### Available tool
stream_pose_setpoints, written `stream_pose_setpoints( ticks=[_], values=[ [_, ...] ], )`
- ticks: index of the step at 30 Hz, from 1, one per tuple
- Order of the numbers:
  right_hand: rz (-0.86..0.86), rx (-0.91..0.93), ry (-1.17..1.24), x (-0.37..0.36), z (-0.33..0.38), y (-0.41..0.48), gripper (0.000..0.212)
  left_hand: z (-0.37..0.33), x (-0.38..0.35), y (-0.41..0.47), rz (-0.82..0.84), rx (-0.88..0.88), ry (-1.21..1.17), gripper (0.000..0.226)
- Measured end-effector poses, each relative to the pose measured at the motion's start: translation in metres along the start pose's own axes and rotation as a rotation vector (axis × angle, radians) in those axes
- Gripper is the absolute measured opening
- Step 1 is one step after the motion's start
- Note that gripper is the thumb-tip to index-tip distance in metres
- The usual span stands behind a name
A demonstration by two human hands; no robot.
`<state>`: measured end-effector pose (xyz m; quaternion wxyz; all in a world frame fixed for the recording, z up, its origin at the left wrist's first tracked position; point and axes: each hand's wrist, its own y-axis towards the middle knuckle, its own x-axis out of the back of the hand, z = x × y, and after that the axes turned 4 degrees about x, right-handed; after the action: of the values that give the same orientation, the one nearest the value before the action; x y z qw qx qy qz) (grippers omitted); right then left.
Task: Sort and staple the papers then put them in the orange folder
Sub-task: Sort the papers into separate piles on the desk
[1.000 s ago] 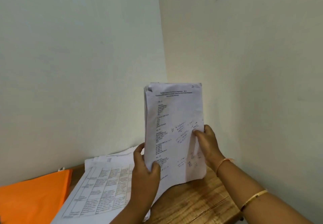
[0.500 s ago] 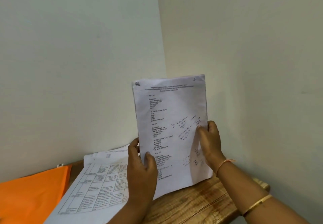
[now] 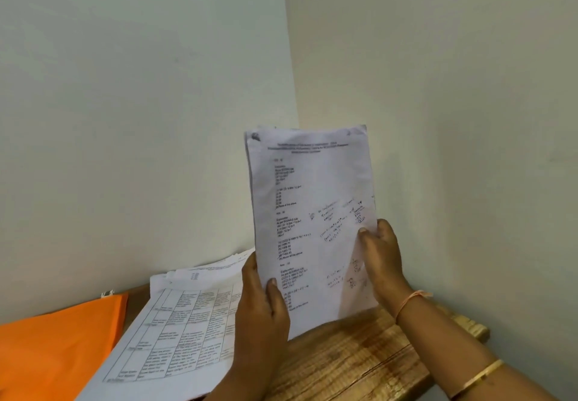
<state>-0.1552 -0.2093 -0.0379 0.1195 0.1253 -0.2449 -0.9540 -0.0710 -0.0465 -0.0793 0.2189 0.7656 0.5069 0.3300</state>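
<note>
I hold a thin sheaf of printed papers (image 3: 309,212) upright above the wooden table (image 3: 359,366). My left hand (image 3: 261,310) grips its lower left edge, thumb on the front page. My right hand (image 3: 380,256) pinches the right edge, thumb in front and fingers behind. The front page carries typed lines and handwritten notes. A second stack of papers (image 3: 184,325), topped by a sheet with a printed table, lies flat on the table to the left. The orange folder (image 3: 56,350) lies further left, partly under that stack. No stapler is in view.
Two pale walls meet in a corner right behind the table. The table's right end (image 3: 475,331) stops close to the right wall. A small white object (image 3: 108,293) peeks out behind the folder.
The sheaf has turned from edge-on to facing me more squarely and has risen slightly. Both hands kept their hold on it.
</note>
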Motion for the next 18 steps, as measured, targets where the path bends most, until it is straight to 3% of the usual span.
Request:
stream_pose_setpoints(
  ticks=[3, 8, 18],
  values=[
    [-0.014, 0.049, 0.021, 0.005, 0.005, 0.001, 0.01, 0.002, -0.002, -0.001, 0.03, -0.019, 0.029, 0.043],
    [0.012, -0.053, -0.106, 0.009, -0.021, -0.009, 0.01, 0.011, -0.005, -0.004, 0.206, 0.039, 0.129, 0.054],
    [-0.042, 0.051, -0.068, 0.005, -0.005, -0.006, 0.015, 0.004, 0.004, -0.002, 0.157, -0.027, 0.056, 0.043]
  ],
)
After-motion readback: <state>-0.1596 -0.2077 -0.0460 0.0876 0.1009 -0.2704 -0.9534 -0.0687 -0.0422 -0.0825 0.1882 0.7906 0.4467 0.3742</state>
